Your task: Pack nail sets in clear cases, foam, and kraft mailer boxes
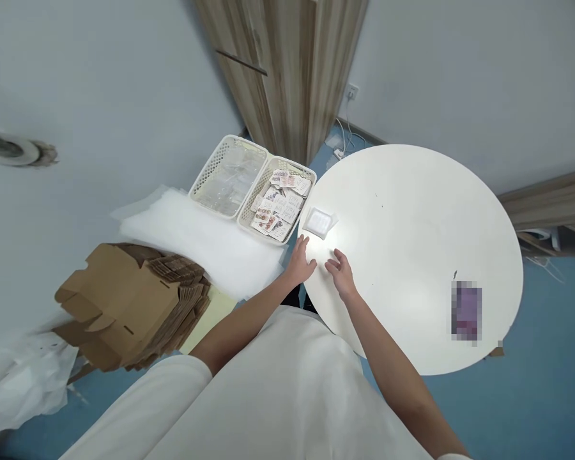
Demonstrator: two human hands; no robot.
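Both hands rest at the near edge of the round white tabletop (412, 211). Left hand (301, 263): fingers loosely spread, empty, at the rim. Right hand (341, 273): fingers slightly spread, flat, empty. A small clear packet (319, 222) lies just beyond both sets of fingers, untouched. Left of the fingers, off the tabletop, stands a white basket (301, 171) holding printed cards.

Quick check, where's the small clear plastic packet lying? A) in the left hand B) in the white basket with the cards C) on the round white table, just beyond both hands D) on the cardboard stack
C: the small clear plastic packet lies flat on the round white table, just beyond the empty left hand and right hand, outside the white lattice basket of printed cards.
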